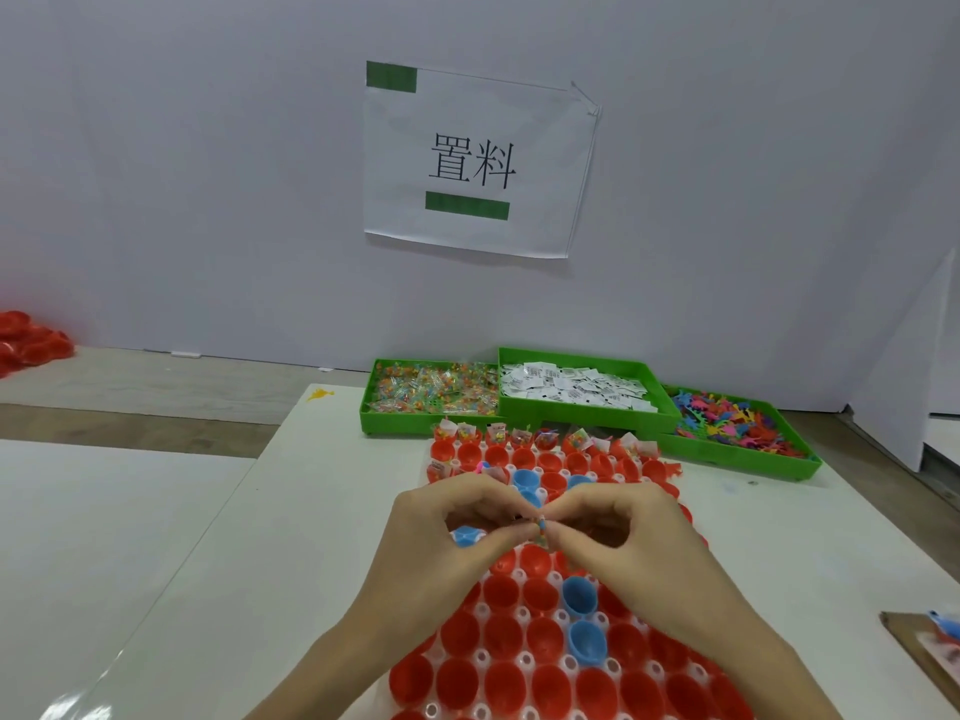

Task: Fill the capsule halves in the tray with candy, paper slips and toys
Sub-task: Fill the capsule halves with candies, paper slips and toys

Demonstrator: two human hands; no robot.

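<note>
A white tray (525, 658) of red and a few blue capsule halves lies on the table in front of me. The far row and part of the second hold candy packets and paper slips (519, 438). Over the tray's middle, my left hand (447, 532) and my right hand (634, 532) meet fingertip to fingertip, both pinching one small candy packet (542, 527). Behind the tray stand three green bins: candy packets (431, 392), white paper slips (576, 389), and coloured plastic toys (737, 426).
A white wall with a paper sign (475, 161) rises close behind the bins. A heap of spare red capsule halves (28, 340) lies far left. A brown board with small items (930, 646) pokes in at the right edge. A yellow toy (322, 393) lies left of the bins.
</note>
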